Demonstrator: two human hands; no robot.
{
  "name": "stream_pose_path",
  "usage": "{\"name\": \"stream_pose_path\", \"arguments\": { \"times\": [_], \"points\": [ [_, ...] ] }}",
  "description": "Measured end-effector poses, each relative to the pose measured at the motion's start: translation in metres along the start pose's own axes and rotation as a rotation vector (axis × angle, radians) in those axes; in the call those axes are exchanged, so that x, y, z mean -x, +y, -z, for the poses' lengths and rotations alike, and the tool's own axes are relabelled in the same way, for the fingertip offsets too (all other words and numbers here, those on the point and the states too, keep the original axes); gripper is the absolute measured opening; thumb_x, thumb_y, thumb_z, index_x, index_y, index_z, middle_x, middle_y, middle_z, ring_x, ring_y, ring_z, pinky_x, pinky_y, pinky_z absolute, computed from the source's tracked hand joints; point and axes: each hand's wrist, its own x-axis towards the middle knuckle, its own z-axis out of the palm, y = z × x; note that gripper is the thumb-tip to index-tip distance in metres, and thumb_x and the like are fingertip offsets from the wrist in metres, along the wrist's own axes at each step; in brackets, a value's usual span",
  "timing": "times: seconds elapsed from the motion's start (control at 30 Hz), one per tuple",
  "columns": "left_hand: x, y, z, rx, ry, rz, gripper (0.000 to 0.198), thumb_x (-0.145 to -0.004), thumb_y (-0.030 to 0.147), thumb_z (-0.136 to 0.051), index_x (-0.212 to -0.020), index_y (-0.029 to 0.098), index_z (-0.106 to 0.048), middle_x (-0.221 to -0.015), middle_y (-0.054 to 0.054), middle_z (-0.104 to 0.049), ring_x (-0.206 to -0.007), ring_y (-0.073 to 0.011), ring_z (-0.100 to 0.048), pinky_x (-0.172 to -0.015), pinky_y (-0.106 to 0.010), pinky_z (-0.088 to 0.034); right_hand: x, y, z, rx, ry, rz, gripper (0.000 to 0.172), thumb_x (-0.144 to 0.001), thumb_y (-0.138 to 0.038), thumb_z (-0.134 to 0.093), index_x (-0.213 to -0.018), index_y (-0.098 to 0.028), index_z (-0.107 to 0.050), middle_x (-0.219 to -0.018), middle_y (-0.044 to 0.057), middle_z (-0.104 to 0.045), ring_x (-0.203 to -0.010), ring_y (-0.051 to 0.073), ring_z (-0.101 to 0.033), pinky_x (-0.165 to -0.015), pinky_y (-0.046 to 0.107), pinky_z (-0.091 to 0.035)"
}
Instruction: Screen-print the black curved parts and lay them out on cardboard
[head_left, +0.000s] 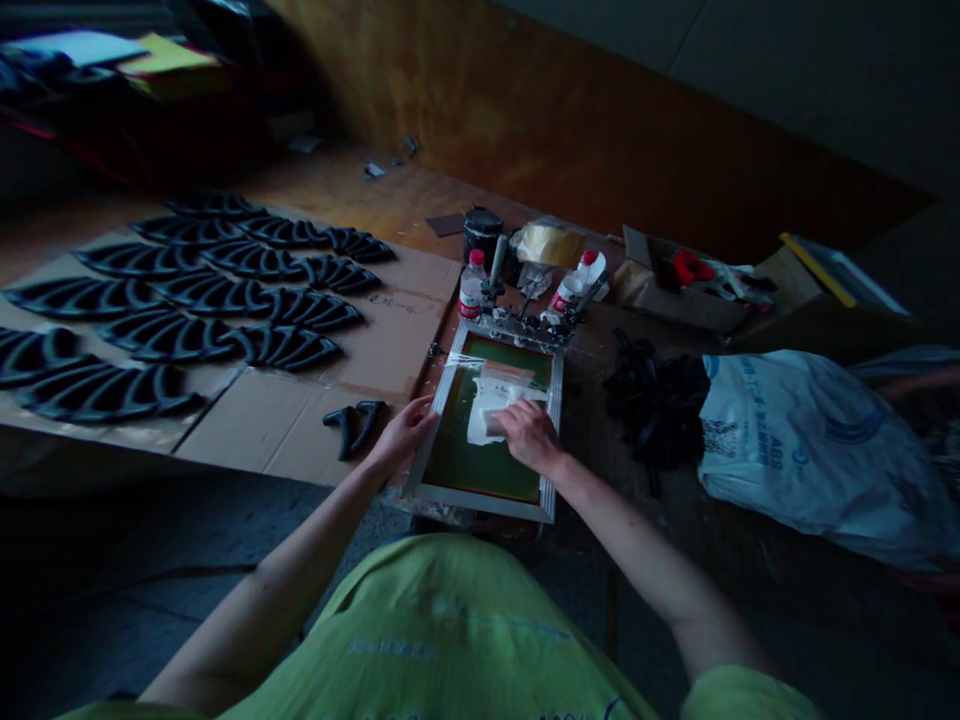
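Observation:
A screen printing frame (pixel 484 508) with a silver rim and green mesh lies in front of me, clamped along its far side. White ink (pixel 480 400) is spread over the middle of the mesh. My right hand (pixel 531 435) is closed on a small pale scraper (pixel 493 422) in the ink. A wooden-handled squeegee (pixel 508 371) rests at the far edge of the ink. At the frame's left rim my left hand (pixel 405 432) has its fingers curled against the edge; what lies under them is hidden. Two black curved parts (pixel 354 428) lie left of that hand.
Rows of black ribbed parts (pixel 180 335) cover the cardboard (pixel 247 430) at left. Red-capped bottles (pixel 472 285), a dark tub (pixel 482 232) and tape (pixel 551 243) stand behind the clamp (pixel 525 322). At right are black pieces (pixel 652 400), a white sack (pixel 802 440) and an open box (pixel 675 295).

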Motion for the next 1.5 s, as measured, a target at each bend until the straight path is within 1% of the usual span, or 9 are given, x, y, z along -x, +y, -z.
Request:
{"name": "stream_pose_path", "arguments": {
  "times": [0.13,0.47,0.63,0.77,0.9,1.17,1.27,1.4,1.5],
  "points": [
    [-0.001,-0.004,-0.001,-0.025,0.004,-0.018,0.071,-0.075,0.060,-0.061,-0.131,0.017,-0.056,-0.087,-0.006,-0.070,-0.071,-0.0182,-0.062,-0.058,-0.025,-0.044,0.016,0.006,0.011,-0.064,-0.071,0.207,0.017,-0.080,-0.006,-0.056,-0.087,-0.018,-0.066,-0.087,0.006,-0.068,-0.088,0.021,-0.055,-0.076,0.033,-0.037],
    [0.006,0.010,-0.003,0.088,-0.003,0.021,0.072,-0.072,0.060,-0.064,-0.130,0.018,-0.055,-0.086,-0.004,-0.069,-0.069,-0.0158,-0.062,-0.059,-0.024,-0.046,0.027,-0.008,-0.019,-0.063,0.130,0.107,0.023,-0.087,-0.011,-0.053,-0.102,-0.016,-0.068,-0.105,0.010,-0.069,-0.094,0.023,-0.056,-0.080,0.036,-0.040],
    [0.015,0.030,0.000,0.122,0.009,0.080,0.083,-0.065,0.059,-0.070,-0.134,0.016,-0.052,-0.080,-0.003,-0.067,-0.064,-0.0147,-0.059,-0.056,-0.023,-0.044,-0.004,0.001,0.008,-0.182,0.213,-0.079,0.025,-0.085,-0.029,-0.066,-0.109,-0.023,-0.066,-0.096,0.006,-0.070,-0.092,0.022,-0.058,-0.083,0.034,-0.043],
    [0.028,0.063,0.009,0.128,0.028,0.016,0.079,-0.068,0.063,-0.068,-0.132,0.019,-0.056,-0.074,0.000,-0.063,-0.058,-0.0122,-0.054,-0.052,-0.021,-0.039,-0.041,0.039,0.042,-0.248,0.325,-0.311,0.054,-0.084,-0.033,-0.067,-0.136,-0.027,-0.051,-0.101,0.005,-0.070,-0.087,0.021,-0.061,-0.080,0.032,-0.046],
    [0.031,0.112,0.012,0.219,0.068,-0.100,0.070,-0.079,0.074,-0.045,-0.107,0.015,-0.069,-0.075,-0.004,-0.065,-0.060,-0.0141,-0.055,-0.051,-0.024,-0.040,-0.015,0.099,0.059,-0.339,0.448,-0.599,0.041,-0.094,-0.043,-0.047,-0.126,-0.020,-0.058,-0.085,0.005,-0.069,-0.075,0.019,-0.062,-0.073,0.032,-0.047],
    [-0.005,0.208,-0.001,0.473,0.092,-0.391,0.047,-0.089,0.062,-0.045,-0.097,0.017,-0.060,-0.082,-0.005,-0.067,-0.080,-0.0174,-0.063,-0.069,-0.030,-0.051,0.036,0.052,-0.032,-0.219,0.125,-0.550,0.035,-0.085,-0.052,-0.061,-0.084,-0.017,-0.065,-0.092,0.009,-0.066,-0.092,0.021,-0.059,-0.084,0.033,-0.045],
    [0.006,0.190,-0.015,0.504,0.176,-0.330,0.044,-0.087,0.061,-0.048,-0.102,0.020,-0.054,-0.077,-0.002,-0.067,-0.071,-0.0148,-0.063,-0.065,-0.028,-0.049,0.026,0.018,-0.050,-0.092,0.009,-0.528,0.026,-0.090,-0.041,-0.059,-0.091,-0.015,-0.062,-0.099,0.014,-0.065,-0.100,0.024,-0.057,-0.087,0.034,-0.043],
    [0.047,0.122,-0.051,0.261,-0.261,0.246,0.067,-0.072,0.074,-0.056,-0.104,0.015,-0.059,-0.085,-0.013,-0.073,-0.072,-0.0250,-0.068,-0.058,-0.033,-0.050,0.018,-0.018,-0.042,-0.145,0.046,-0.634,0.019,-0.096,-0.033,-0.049,-0.098,-0.015,-0.057,-0.093,0.012,-0.065,-0.092,0.022,-0.059,-0.080,0.031,-0.043],
    [0.067,0.079,-0.071,0.337,-0.333,0.369,0.066,-0.075,0.072,-0.054,-0.108,0.016,-0.061,-0.099,-0.016,-0.072,-0.091,-0.0291,-0.069,-0.067,-0.035,-0.054,0.019,-0.044,-0.038,-0.236,0.176,-0.434,0.016,-0.096,-0.033,-0.049,-0.093,-0.019,-0.057,-0.093,0.009,-0.064,-0.094,0.022,-0.057,-0.084,0.032,-0.042]
  ]
}}
